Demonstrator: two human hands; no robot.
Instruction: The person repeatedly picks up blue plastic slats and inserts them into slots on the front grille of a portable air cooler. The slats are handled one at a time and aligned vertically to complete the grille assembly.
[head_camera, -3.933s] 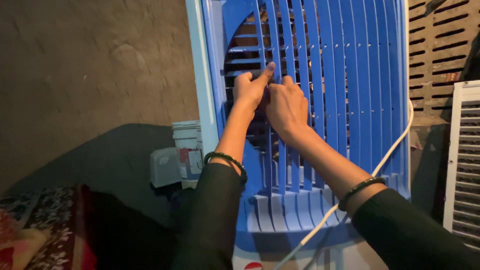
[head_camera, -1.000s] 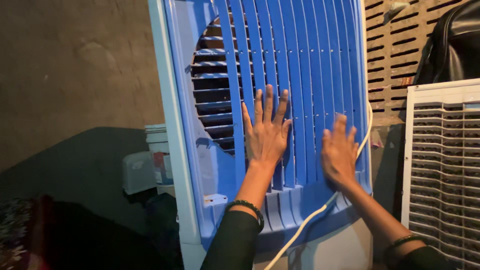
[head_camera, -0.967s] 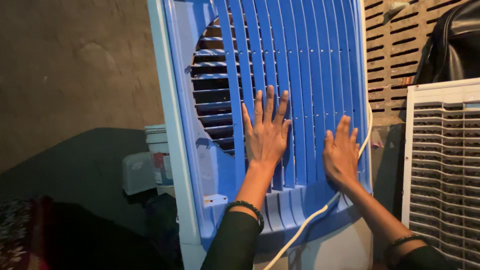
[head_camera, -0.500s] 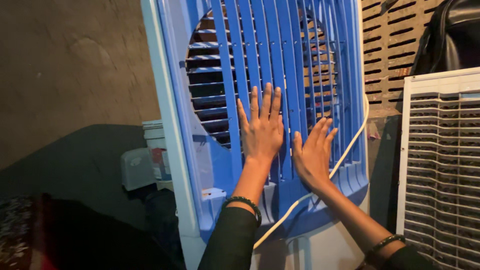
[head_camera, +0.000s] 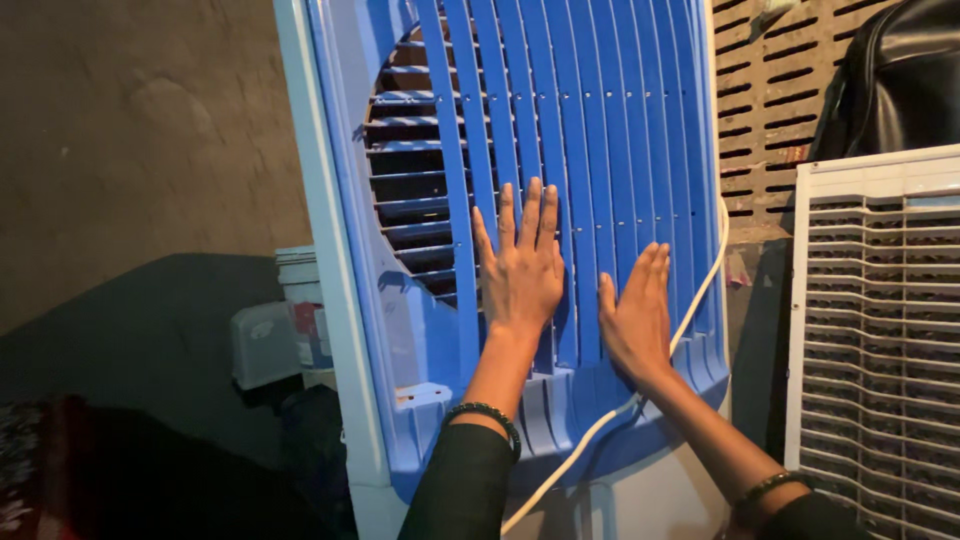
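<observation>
A blue plastic grille (head_camera: 600, 130) with long vertical slats covers the front of a white air cooler (head_camera: 320, 300). Horizontal louvres (head_camera: 410, 190) show behind the slats in a round opening. My left hand (head_camera: 520, 265) lies flat on the slats with its fingers spread, pointing up. My right hand (head_camera: 635, 315) presses flat on the slats just to its right and a little lower. Neither hand holds anything. A white cable (head_camera: 690, 310) runs down the grille's right edge and under my right forearm.
A white louvred panel (head_camera: 880, 340) stands at the right. A brown slatted crate wall (head_camera: 770, 100) and a dark bag (head_camera: 890, 80) are behind it. A small white container (head_camera: 290, 320) sits on the floor left of the cooler. Bare concrete lies further left.
Both hands went from gripping a slat high on the grille to lying flat on it lower down. In the last half second the right hand's fingers closed together.
</observation>
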